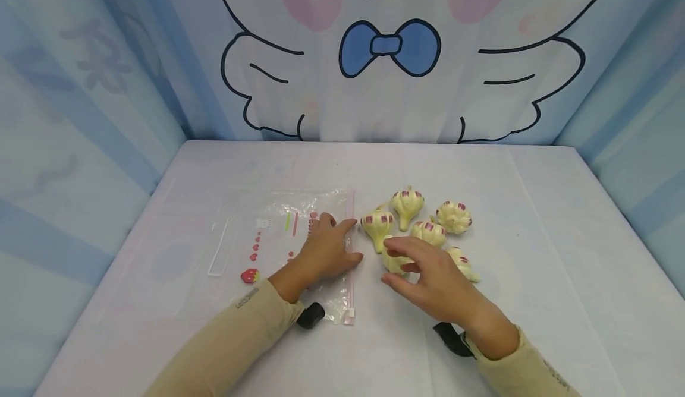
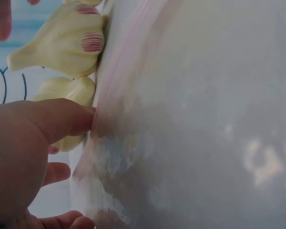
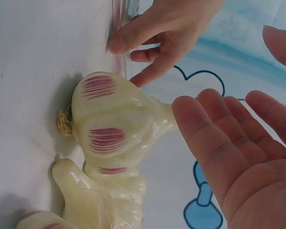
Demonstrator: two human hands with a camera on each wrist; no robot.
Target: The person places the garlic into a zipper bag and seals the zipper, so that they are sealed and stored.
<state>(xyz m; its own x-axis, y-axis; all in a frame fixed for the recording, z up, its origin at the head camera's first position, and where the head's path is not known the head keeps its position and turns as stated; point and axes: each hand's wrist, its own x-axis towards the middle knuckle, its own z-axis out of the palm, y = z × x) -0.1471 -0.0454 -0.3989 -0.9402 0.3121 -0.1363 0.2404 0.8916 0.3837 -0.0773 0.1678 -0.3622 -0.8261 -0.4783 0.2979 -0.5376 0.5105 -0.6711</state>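
A clear zip bag (image 1: 275,239) with a pink zip edge (image 2: 115,71) and red strawberry prints lies flat on the table. My left hand (image 1: 326,251) rests at that edge, fingers spread and thumb touching the zip strip. Just right of the bag sit several pale yellow garlic bulbs (image 1: 408,207) with purple streaks. Over the nearest garlic bulb (image 1: 393,260) my right hand (image 1: 441,278) hovers with its fingers loosely extended, holding nothing. In the right wrist view, a garlic bulb (image 3: 117,117) with stringy roots stands beside the right hand's fingertips.
A white cloth covers the table (image 1: 535,266). Behind it hangs a curtain (image 1: 396,106) printed with a cartoon figure and blue bow tie. More blue and white curtains (image 1: 69,147) close in the sides.
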